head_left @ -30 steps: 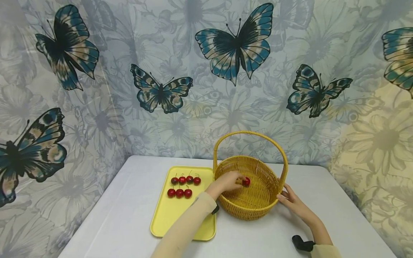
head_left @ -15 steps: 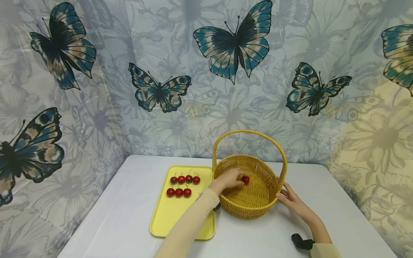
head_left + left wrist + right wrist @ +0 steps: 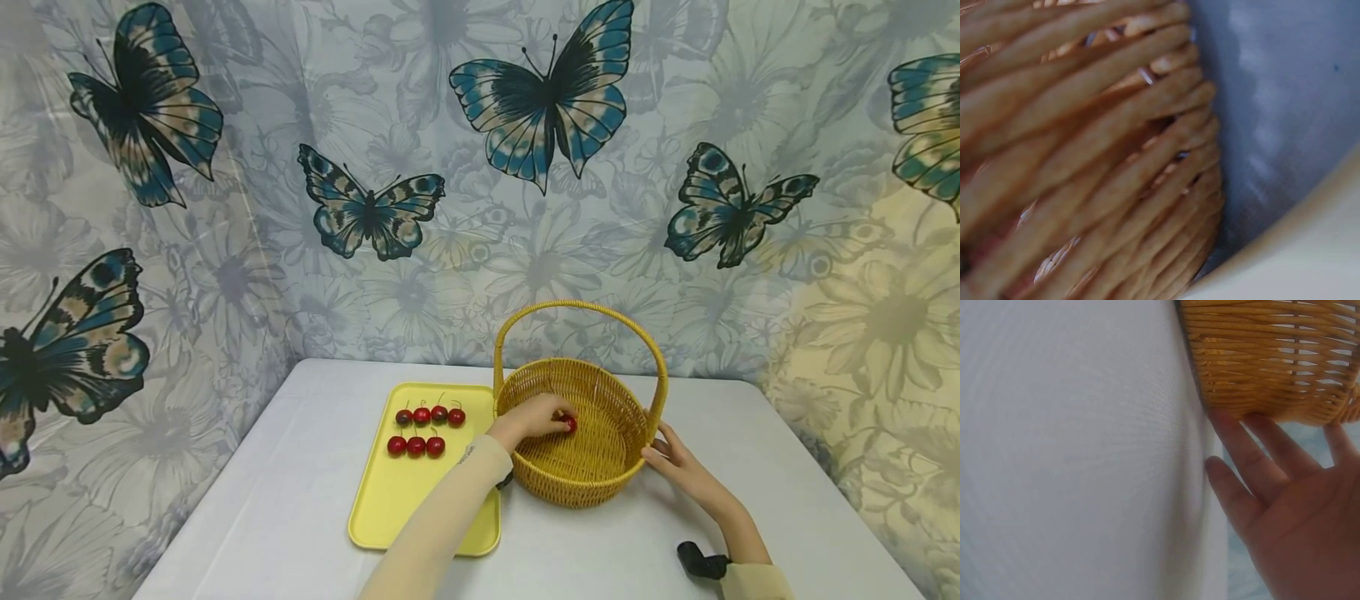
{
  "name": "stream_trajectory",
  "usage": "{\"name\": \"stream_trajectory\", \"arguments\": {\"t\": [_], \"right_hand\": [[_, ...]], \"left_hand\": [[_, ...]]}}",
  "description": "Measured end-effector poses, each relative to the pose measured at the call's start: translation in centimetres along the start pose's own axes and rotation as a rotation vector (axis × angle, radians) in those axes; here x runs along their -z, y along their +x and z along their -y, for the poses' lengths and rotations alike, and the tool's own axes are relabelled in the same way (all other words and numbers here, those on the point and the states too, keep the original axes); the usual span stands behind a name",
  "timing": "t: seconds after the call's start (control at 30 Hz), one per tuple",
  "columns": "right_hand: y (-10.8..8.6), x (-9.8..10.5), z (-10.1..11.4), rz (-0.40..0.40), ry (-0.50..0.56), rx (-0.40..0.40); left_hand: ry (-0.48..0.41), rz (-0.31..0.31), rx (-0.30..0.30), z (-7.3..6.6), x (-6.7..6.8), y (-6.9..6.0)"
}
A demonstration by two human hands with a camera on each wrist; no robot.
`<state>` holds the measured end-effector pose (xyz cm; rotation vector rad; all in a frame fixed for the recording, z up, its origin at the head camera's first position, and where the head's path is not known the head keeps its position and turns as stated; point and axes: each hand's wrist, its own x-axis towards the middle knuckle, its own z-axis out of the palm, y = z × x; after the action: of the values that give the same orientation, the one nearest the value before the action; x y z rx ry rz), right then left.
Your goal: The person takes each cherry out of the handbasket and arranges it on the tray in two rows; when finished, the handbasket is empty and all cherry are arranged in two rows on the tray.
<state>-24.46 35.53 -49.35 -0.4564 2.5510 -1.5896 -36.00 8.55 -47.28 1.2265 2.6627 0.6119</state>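
Note:
A yellow wicker basket [image 3: 577,496] with a tall arched handle stands upright on the table. My left hand [image 3: 537,417] reaches over its left rim and pinches a red cherry [image 3: 570,424] low inside, with the fingers partly covering it. In the left wrist view only the basket's weave [image 3: 1085,144] shows close up; the hand is hidden there. At the right side of the basket my right hand [image 3: 682,469] touches the outer wall. In the right wrist view that hand's spread, nearly straight fingers [image 3: 1247,456] meet the lower weave.
Left of the basket lies a yellow tray [image 3: 390,517] with several cherries [image 3: 416,447] in two rows near its far end. All stand on a white-covered table [image 3: 270,500]. A butterfly-printed curtain [image 3: 540,250] hangs behind.
The left fingers have closed in on the cherry and now cover more of it. The right hand and basket hold their places; the head view has shifted slightly.

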Motion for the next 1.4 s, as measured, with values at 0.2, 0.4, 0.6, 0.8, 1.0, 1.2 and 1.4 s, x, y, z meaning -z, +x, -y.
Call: {"name": "stream_trajectory", "arguments": {"t": [0.2,0.4,0.6,0.8,1.0,1.2,1.4], "right_hand": [[0.0,0.1,0.1,0.007,0.0,0.007],[0.0,-0.1,0.0,-0.008,-0.042,-0.003],[0.1,0.0,0.0,-0.016,-0.057,-0.012],[0.0,-0.1,0.2,-0.02,-0.072,-0.02],[0.1,-0.2,0.3,-0.021,-0.055,-0.025],[0.2,-0.1,0.2,-0.012,-0.03,-0.016],[0.0,-0.1,0.4,-0.022,-0.067,-0.03]], "left_hand": [[0.001,-0.004,0.003,-0.2,0.1,-0.2],[0.063,-0.014,-0.006,-0.6,0.3,-0.4],[0.088,-0.035,0.005,-0.8,0.4,-0.7],[0.055,-0.057,0.019,-1.2,0.7,-1.3],[0.019,-0.09,-0.01,-1.3,0.9,-1.9],[0.03,-0.113,-0.043,-1.3,1.0,-2.2],[0.038,-0.137,-0.062,-1.4,1.1,-2.5]]}}
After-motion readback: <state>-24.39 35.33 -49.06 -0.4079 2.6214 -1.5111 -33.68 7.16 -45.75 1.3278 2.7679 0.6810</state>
